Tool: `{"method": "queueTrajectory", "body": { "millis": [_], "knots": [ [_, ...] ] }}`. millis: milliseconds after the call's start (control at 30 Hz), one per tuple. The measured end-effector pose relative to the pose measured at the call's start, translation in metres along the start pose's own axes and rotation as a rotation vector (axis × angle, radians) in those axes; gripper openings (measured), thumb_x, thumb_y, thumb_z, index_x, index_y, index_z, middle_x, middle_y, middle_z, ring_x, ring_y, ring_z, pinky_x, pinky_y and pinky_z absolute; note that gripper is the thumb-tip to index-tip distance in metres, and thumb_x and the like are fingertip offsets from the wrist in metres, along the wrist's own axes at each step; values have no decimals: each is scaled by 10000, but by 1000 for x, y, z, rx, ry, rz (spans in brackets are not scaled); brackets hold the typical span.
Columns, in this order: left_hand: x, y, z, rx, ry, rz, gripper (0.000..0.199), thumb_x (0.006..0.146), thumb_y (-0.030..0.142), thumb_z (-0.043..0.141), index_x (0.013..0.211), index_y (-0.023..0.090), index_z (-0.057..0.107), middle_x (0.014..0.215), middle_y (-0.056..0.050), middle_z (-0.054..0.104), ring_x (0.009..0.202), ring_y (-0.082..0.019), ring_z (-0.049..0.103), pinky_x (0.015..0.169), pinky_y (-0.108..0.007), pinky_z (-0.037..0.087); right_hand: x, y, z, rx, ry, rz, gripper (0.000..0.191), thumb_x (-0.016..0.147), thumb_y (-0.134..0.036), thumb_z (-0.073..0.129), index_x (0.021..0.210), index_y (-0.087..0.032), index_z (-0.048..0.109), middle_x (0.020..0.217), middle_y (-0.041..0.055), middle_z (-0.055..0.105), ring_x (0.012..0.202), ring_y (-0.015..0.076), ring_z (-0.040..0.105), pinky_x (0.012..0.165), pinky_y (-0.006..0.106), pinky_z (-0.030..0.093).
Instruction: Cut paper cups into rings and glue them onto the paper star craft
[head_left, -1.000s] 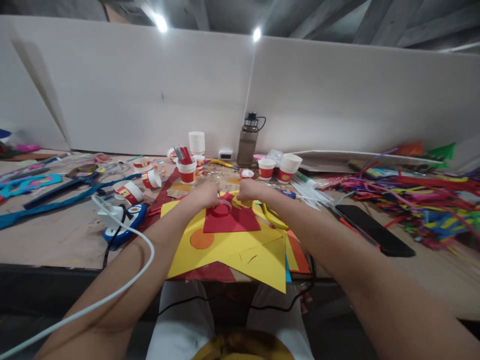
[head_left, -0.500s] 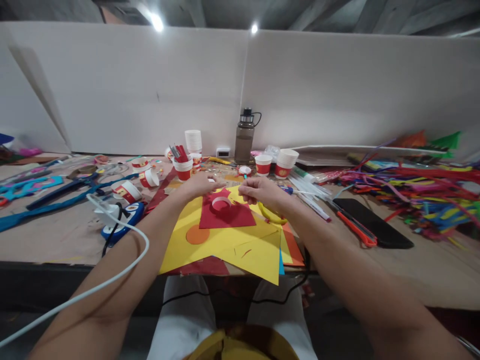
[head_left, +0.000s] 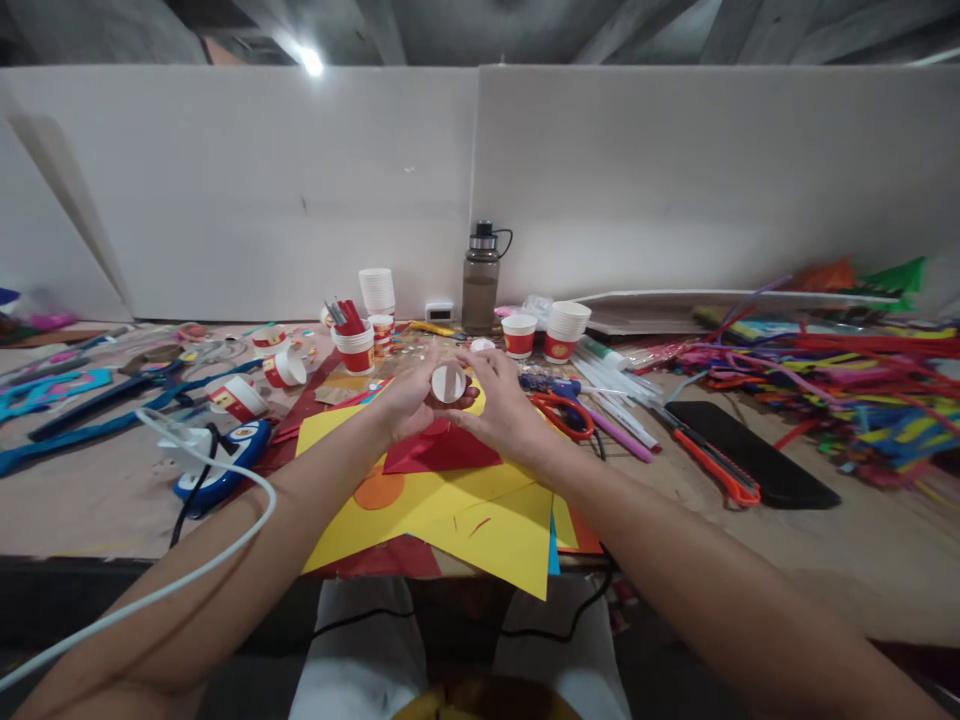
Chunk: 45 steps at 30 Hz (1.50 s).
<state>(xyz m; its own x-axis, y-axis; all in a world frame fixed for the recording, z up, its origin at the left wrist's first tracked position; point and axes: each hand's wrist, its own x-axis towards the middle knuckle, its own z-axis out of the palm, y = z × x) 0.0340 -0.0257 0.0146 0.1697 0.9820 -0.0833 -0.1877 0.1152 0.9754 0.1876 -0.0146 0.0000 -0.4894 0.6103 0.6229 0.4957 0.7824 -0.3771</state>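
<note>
Both hands now sit closer together than a moment ago, and the ring that stands on the red paper in the earlier view no longer shows there. Instead a small white round piece (head_left: 448, 384) sits up between the fingers, over the papers, with a greyish band across its face; whether it is that same ring, I cannot tell from where I stand. The left hand (head_left: 409, 400) grips its left side. The right hand (head_left: 501, 400) curves about the other side, thumb and forefinger apart, and I cannot tell if those fingers press on it.

Just below the fingers lies the red sheet (head_left: 442, 452), and nearer the person spreads the yellow sheet (head_left: 495, 530), notched at its near edge. An orange circle (head_left: 379, 491) shows there, laid disc or cut hole, I can't say. So some cutting looks done, while the white piece, in my judgement, is still being handled and not fixed to anything.

Right of the fingers rest orange-red looped handles (head_left: 577, 435), and farther right a red cutter (head_left: 724, 475). Left of them, cut-down cups (head_left: 238, 398) lie tipped over; beyond them stands a bottle (head_left: 480, 290).
</note>
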Motion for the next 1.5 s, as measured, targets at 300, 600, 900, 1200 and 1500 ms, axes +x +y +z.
{"method": "queueTrajectory", "body": {
  "millis": [300, 600, 900, 1200, 1500],
  "knots": [
    [-5, 6, -9, 54, -215, 22, 541, 909, 607, 355, 1148, 185, 596, 936, -81, 683, 837, -158, 647, 711, -263, 525, 6, -1, -8, 205, -30, 116, 439, 744, -281, 709, 1157, -213, 577, 1205, 84, 591, 1083, 222, 536, 872, 351, 447],
    [1, 18, -34, 397, -47, 198, 444, 754, 407, 691, 1075, 121, 581, 973, -102, 643, 809, -152, 625, 755, -297, 512, 7, 2, -14, 264, 1, 178, 380, 794, -277, 652, 1154, -178, 582, 1111, 84, 647, 962, 173, 589, 807, 301, 467],
    [2, 37, -103, 1694, 248, -38, 458, 650, 250, 689, 1094, 157, 621, 1112, -115, 674, 1001, -262, 625, 784, -291, 463, 13, 9, -41, -9, -178, 272, 195, 841, -318, 572, 837, -167, 694, 772, 38, 682, 689, 142, 572, 614, 261, 395],
    [-2, 41, -90, 1685, 256, -93, 407, 777, 492, 580, 1035, 192, 675, 1094, -89, 696, 991, -242, 626, 756, -280, 449, 9, 11, -49, -308, -684, 314, 246, 771, -423, 638, 863, -205, 707, 814, 56, 701, 723, 184, 618, 590, 265, 391],
    [-4, 30, -53, 1494, -280, 4, 706, 618, 614, 693, 1210, 240, 599, 1192, -59, 641, 1014, -229, 599, 784, -277, 443, 1, 17, -31, -328, -657, 295, 224, 776, -249, 596, 984, -204, 666, 955, 86, 691, 823, 193, 629, 648, 254, 414]
  ]
}}
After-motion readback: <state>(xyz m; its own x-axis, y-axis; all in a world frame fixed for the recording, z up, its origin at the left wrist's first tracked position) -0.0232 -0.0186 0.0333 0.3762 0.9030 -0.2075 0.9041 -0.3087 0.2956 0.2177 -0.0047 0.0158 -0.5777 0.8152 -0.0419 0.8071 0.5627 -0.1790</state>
